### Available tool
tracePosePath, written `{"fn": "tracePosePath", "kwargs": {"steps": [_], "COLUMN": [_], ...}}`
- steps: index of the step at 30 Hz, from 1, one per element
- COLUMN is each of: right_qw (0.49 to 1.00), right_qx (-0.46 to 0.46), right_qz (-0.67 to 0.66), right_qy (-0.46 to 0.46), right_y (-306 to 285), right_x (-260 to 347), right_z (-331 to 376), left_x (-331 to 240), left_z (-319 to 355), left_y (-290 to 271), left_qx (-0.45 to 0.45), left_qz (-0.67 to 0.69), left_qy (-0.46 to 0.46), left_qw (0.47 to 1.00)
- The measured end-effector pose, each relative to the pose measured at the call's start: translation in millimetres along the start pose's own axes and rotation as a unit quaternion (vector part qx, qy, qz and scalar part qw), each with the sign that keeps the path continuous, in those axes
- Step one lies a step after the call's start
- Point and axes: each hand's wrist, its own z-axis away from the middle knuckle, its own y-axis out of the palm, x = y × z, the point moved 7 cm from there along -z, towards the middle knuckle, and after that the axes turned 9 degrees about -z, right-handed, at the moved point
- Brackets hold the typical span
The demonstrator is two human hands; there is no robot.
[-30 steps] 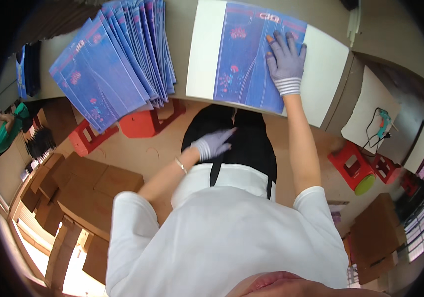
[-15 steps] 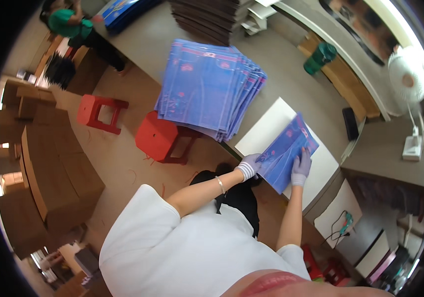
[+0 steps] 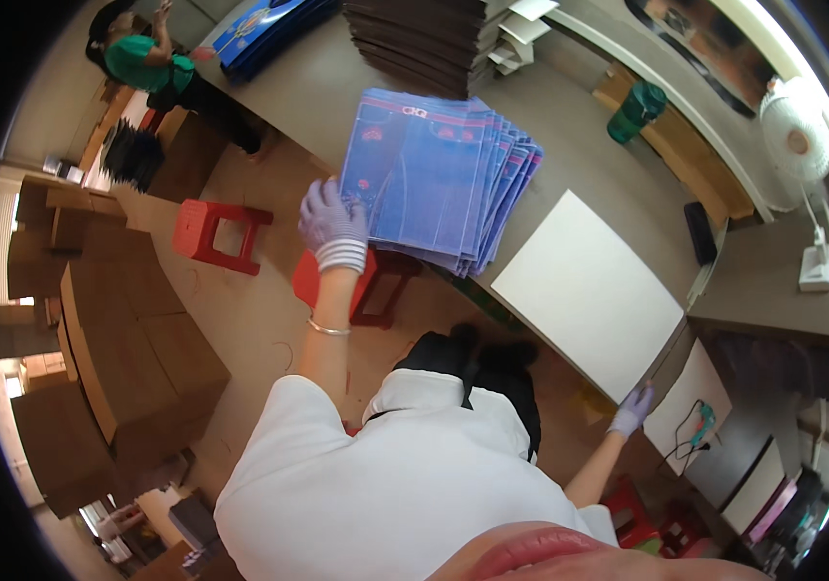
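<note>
My left hand (image 3: 335, 225), in a striped lavender glove, is open at the left edge of a stack of blue-violet printed sheets (image 3: 419, 179). Its fingers are spread beside the top sheet; whether they touch it I cannot tell. The stack is fanned toward the right, with a pink band along its far edge. A bare white board (image 3: 591, 295) lies to the right of the stack at the table's near edge. Beside the board's near right corner is my right hand (image 3: 633, 411), gloved too, with fingers stretched out and nothing visible in it.
Dark brown stacked sheets (image 3: 414, 44) stand behind the printed stack. A green cup (image 3: 636, 112), a white fan (image 3: 794, 140) and a power strip (image 3: 815, 267) are at the right. Red stools (image 3: 216, 235) and cartons (image 3: 134, 349) occupy the floor leftward. Another person (image 3: 153, 68) stands far left.
Both hands have parted from the folded printed sheet, which is no longer on the white board. My left hand has moved left to the stack; my right hand has come down toward the board's near corner.
</note>
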Motion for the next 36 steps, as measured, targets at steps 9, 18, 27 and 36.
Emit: {"fn": "tracePosePath", "kwargs": {"steps": [9, 18, 27, 36], "right_qw": [0.934, 0.953, 0.893, 0.968], "right_qx": [-0.069, -0.095, -0.118, -0.08], "right_qz": [0.349, 0.288, -0.429, -0.214], "right_qy": [0.018, -0.027, -0.065, 0.098], "right_y": [34.7, 11.0, -84.8, -23.6], "right_x": [0.9, 51.3, 123.1, 19.5], "right_z": [-77.1, -46.4, -12.1, -62.6], "left_x": [-275.0, -286.4, -251.9, -238.5], "left_z": [225.4, 240.7, 150.9, 127.6], "left_y": [113.7, 130.7, 161.1, 175.2], "left_qx": [0.339, 0.392, 0.304, 0.462], "left_qz": [0.056, -0.044, 0.345, 0.481], "left_qy": [0.446, 0.49, 0.241, -0.06], "left_qw": [0.826, 0.777, 0.854, 0.742]}}
